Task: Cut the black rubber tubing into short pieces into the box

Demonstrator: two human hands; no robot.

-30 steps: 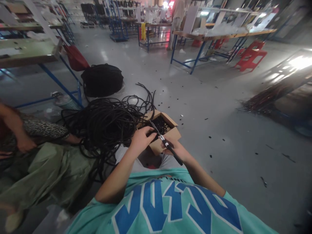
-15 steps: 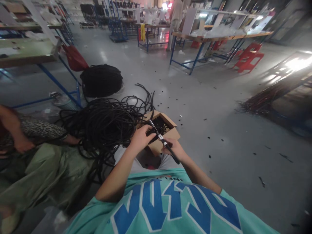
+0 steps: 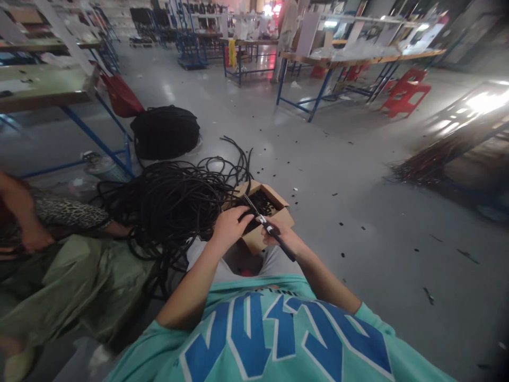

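Observation:
My right hand point(image 3: 280, 236) is closed on the black handles of a cutting tool point(image 3: 281, 243), whose metal blades point up and left over the cardboard box point(image 3: 254, 241). Beside the blades, my left hand point(image 3: 230, 225) has its thumb and fingers curled around something dark that I cannot make out clearly. Small black pieces point(image 3: 262, 204) lie inside the open box, which stands in front of my knees. A large tangle of black cord point(image 3: 170, 196) spreads on the floor to the left of the box, touching it.
Another person's hand point(image 3: 37, 236) and green-trousered legs point(image 3: 87, 276) are at the left, near the cord. Behind the cord sits a black bundle point(image 3: 165, 131). A table point(image 3: 47, 95) stands at left, a red stool point(image 3: 406, 95) at right. Small scraps dot the floor.
The cutting tool has tilted slightly, its handle end moving a little right and up with my right hand. My left hand has shifted only slightly.

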